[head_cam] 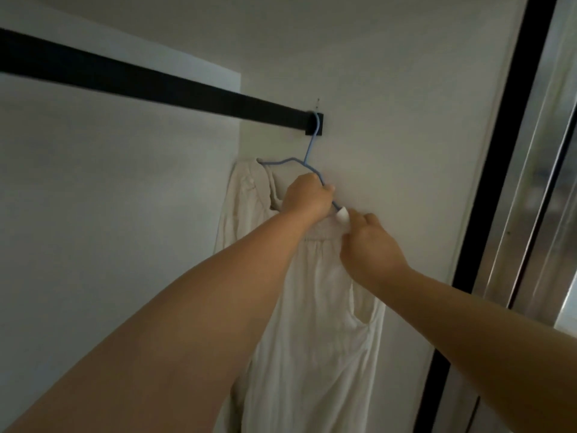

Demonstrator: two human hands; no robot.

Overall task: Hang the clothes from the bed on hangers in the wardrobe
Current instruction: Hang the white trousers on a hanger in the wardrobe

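— Head view puts us inside the wardrobe, looking up at the black rail [150, 79] where it meets the white side wall [390, 120]. What do we see hanging?

— We see a blue hanger [307, 151], tilted, its hook over the rail right at the end bracket. A cream garment [312, 323] hangs from it against the wall, one shoulder draped over the hanger's far arm.

— And our hands?

— Our left hand [309, 195] has its fingers curled round the hanger's near arm, gripping it. Our right hand [368, 245] is just below and beside it, pinching a bit of the garment's white fabric at the tip of that same arm.

— Are the two hands touching?

— Very near each other; we cannot tell whether they touch.

— Anything to the right?

— We see a dark door frame [499, 182] and, beyond it, a shiny panel [549, 151], too blurred to read.
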